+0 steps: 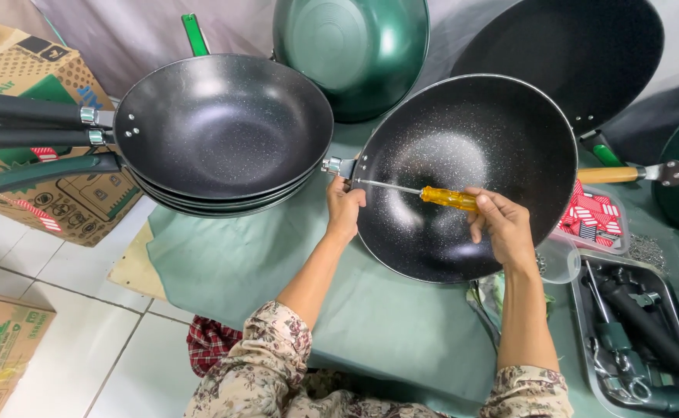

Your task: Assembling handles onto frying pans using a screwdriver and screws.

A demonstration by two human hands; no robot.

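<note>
A black speckled wok rests tilted on the green-covered table, its metal handle bracket pointing left. My left hand grips the wok's rim just below that bracket. My right hand is closed around the amber handle of a screwdriver. The screwdriver's thin shaft crosses the wok's inside, and its tip meets the wall at the bracket.
A stack of black woks with dark handles sits to the left, and more woks lean at the back. A metal tray with handles and parts stands at the right, beside a small box of red packets. Cardboard boxes stand at the left.
</note>
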